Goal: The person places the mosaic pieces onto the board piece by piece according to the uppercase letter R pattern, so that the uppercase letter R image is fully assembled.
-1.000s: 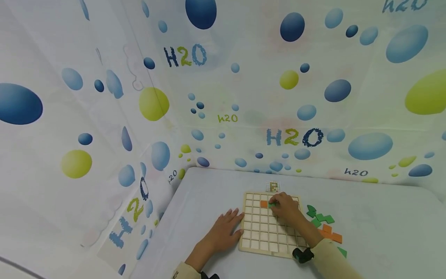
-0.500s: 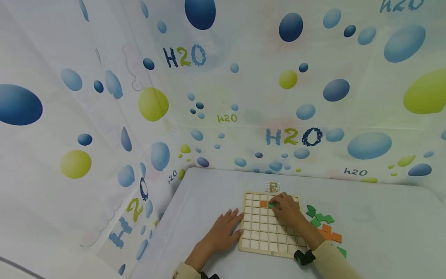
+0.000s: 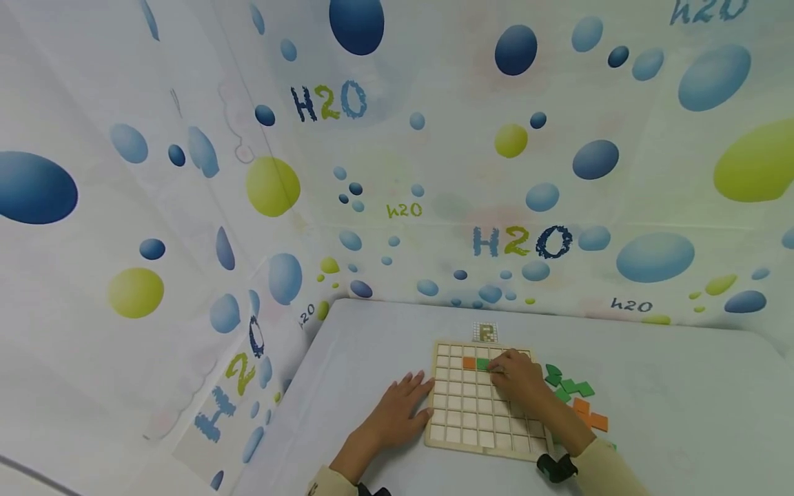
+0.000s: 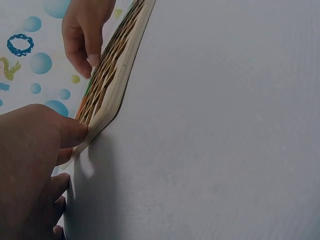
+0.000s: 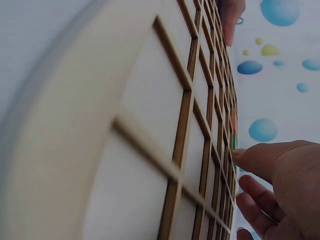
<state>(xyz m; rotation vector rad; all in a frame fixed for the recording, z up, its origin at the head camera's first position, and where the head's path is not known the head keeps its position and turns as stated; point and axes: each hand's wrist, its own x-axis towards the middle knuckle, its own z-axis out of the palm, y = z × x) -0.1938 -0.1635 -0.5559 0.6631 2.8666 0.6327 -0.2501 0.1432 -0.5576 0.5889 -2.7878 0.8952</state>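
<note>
A wooden grid board [image 3: 462, 410] lies on the white-covered table. In its second row from the back, an orange square tile [image 3: 469, 363] and a green square tile [image 3: 482, 364] sit side by side in neighbouring cells. My left hand [image 3: 399, 412] is spread at the board's left edge, its thumb [image 4: 75, 131] touching the frame. My right hand [image 3: 520, 377] is over the board, fingertips just right of the green tile, the fingers loosely bent. In the right wrist view, the thumb [image 5: 245, 156] is close to the tile; no piece shows in this hand.
Loose green pieces [image 3: 568, 386] and orange pieces [image 3: 583, 412] lie right of the board, partly behind the right forearm. A small pattern card [image 3: 486, 332] lies behind the board. A patterned curtain [image 3: 434, 158] hangs along the table's back and left.
The right hand has let go of the green tile and moved slightly right, so more of the tile shows in its cell. The left hand has stayed put.
</note>
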